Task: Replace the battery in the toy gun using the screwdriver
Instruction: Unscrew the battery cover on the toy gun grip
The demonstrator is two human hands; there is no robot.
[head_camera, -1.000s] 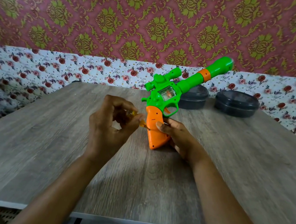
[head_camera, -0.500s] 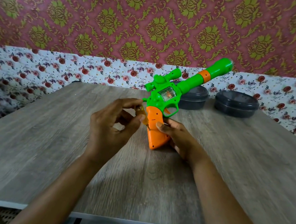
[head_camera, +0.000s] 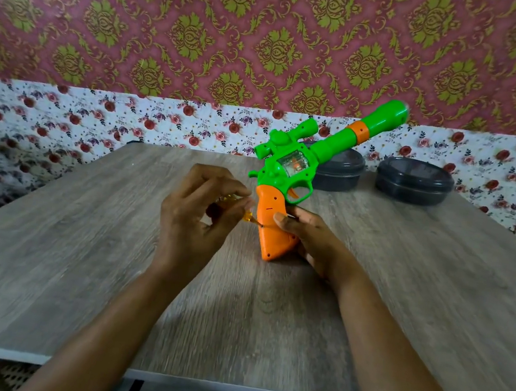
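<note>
The toy gun (head_camera: pixel 291 170) is green with an orange grip, and it stands on its grip on the wooden table (head_camera: pixel 69 267) with the barrel pointing up and to the right. My right hand (head_camera: pixel 310 237) holds the orange grip from the right, thumb on its near face. My left hand (head_camera: pixel 196 216) pinches a small yellow-handled screwdriver (head_camera: pixel 248 216) between thumb and fingertips. The tip of the screwdriver meets the left edge of the grip. Most of the screwdriver's handle is hidden inside my fingers.
Two round dark grey containers stand at the back of the table, one (head_camera: pixel 343 171) just behind the gun and one (head_camera: pixel 414 183) further right. A patterned wall rises close behind the table. The table's near edge (head_camera: pixel 219 387) runs below my forearms.
My left fingers have shifted around the screwdriver handle, opening half a second ago and closing on it again. The gun and my right hand have stayed in place.
</note>
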